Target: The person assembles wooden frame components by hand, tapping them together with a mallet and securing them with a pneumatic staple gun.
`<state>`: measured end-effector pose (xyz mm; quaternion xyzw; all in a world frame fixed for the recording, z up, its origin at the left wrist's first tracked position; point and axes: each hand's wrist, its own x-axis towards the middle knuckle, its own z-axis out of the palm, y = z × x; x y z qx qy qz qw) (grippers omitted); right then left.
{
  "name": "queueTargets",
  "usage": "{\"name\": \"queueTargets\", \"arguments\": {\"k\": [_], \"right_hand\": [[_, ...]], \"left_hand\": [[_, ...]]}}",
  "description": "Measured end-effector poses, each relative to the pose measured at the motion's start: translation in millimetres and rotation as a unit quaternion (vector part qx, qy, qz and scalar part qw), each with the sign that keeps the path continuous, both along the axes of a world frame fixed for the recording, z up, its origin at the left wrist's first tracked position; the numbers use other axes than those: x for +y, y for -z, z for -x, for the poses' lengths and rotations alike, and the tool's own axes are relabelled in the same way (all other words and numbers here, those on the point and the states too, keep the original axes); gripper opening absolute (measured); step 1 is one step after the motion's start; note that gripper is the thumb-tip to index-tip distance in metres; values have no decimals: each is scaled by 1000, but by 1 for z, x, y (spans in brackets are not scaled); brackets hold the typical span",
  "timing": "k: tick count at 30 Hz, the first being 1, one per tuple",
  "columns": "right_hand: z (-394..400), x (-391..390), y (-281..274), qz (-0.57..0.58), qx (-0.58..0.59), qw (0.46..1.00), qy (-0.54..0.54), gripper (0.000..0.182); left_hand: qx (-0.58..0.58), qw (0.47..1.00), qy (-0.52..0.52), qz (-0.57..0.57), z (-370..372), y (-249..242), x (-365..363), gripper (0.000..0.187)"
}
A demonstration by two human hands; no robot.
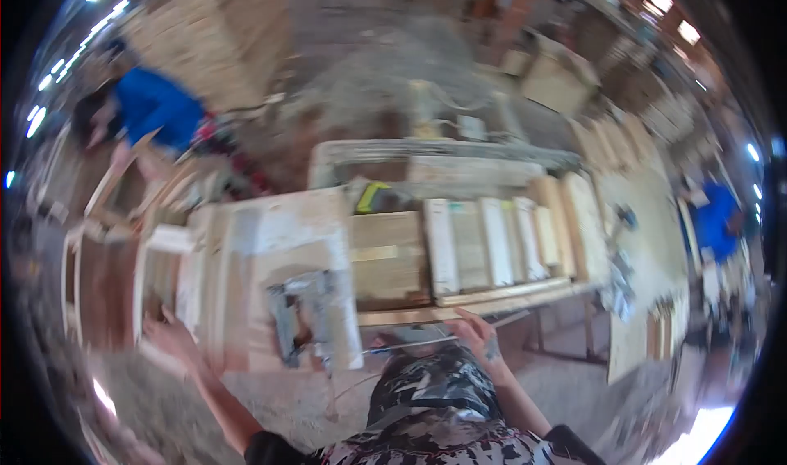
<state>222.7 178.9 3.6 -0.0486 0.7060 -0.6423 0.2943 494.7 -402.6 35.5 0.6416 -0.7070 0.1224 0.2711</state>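
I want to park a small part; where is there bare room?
Between the grey tool and the far edge of the pale panel. Another: the big sheet right of the closely packed planks, which leave little room.

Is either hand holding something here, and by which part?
It cannot be told: the left hand is at the near end of a wooden frame, the right hand by a wooden strip; blur hides any grip.

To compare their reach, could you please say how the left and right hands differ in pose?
The left hand reaches far out to the side, at a pale wooden frame, while the right hand is nearer the body, by the front wooden strip. The left forearm angles outward; the right forearm angles inward. Both hands are bare.
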Motion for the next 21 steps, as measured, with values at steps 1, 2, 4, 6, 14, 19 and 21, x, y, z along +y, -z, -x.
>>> {"name": "queueTargets", "arguments": {"k": [1,2,4,6,14,19,21], "right_hand": [[-2,3,-7,-8,7,1000,14,44],[-8,6,-12,-14,14,999,34,44],[-14,21,3,-28,33,999,19,45],[-24,27,-9,-12,-27,998,58,45],[-35,127,11,43,10,971,233,38],[-7,228,36,61,56,898,432,26],[16,278,38,49,74,891,445,24]], "left_hand": [[65,993,99,12,52,-24,36,49],[67,981,164,82,78,6,29,45],[127,949,284,41,161,2,86,39],[152,904,400,10,226,13,149,34],[236,681,647,-250,323,50,394,17],[247,678,606,-335,334,106,471,21],[208,710,576,-347,340,102,502,23]]}}
